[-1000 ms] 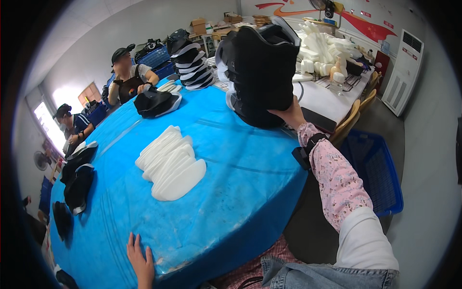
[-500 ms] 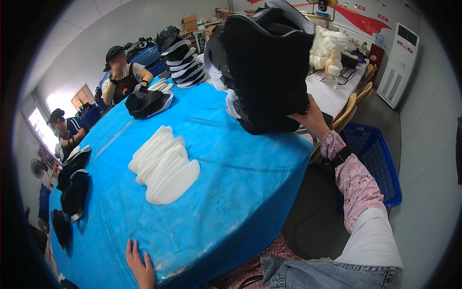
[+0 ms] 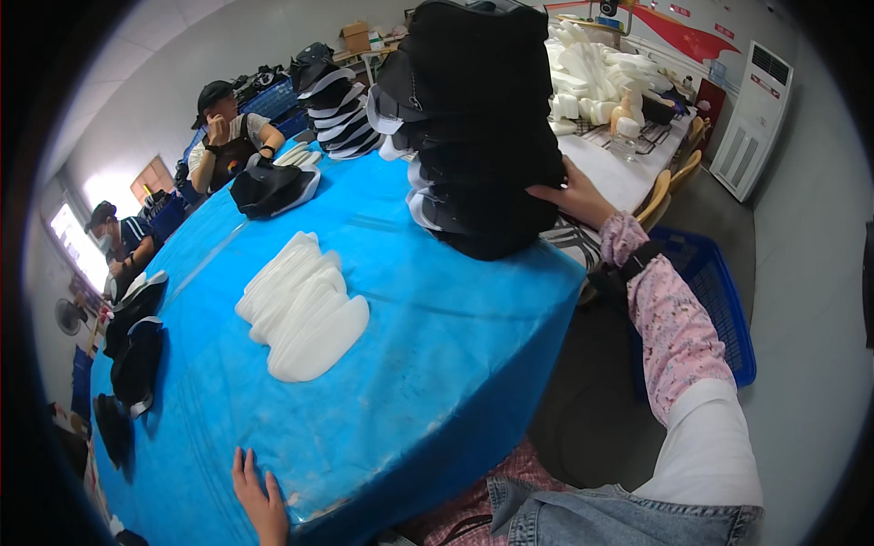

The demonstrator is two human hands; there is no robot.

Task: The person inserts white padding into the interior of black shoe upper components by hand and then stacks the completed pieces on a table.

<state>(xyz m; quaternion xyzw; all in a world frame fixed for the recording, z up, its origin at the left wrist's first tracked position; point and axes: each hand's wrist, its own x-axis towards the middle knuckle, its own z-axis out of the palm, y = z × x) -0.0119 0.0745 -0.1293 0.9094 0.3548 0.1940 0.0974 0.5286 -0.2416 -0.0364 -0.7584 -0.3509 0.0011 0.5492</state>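
Note:
My left hand point(image 3: 260, 496) lies on the blue table cover point(image 3: 410, 400) near its front edge, fingers stretched out, holding nothing. Past it on the cover is a fanned pile of white insoles point(image 3: 319, 323). At the table's right end rises a tall stack of black shoe uppers point(image 3: 487, 118) with light grey edges, its top cut off by the picture's upper rim. My right hand point(image 3: 583, 196) grips the stack's lower right side, thumb across the front; its other fingers are partly hidden behind the stack.
A shorter stack of uppers point(image 3: 341, 114) stands farther back, beside a loose black upper point(image 3: 273, 187). More uppers point(image 3: 138, 364) lie along the left edge. Two co-workers sit across the table. A blue basket point(image 3: 715, 300) is on the floor at right, near chairs point(image 3: 660, 196).
The tall stack sits farther left in the picture, and its top no longer shows an open upper. My right hand stays against its side. My left hand remains flat on the cover.

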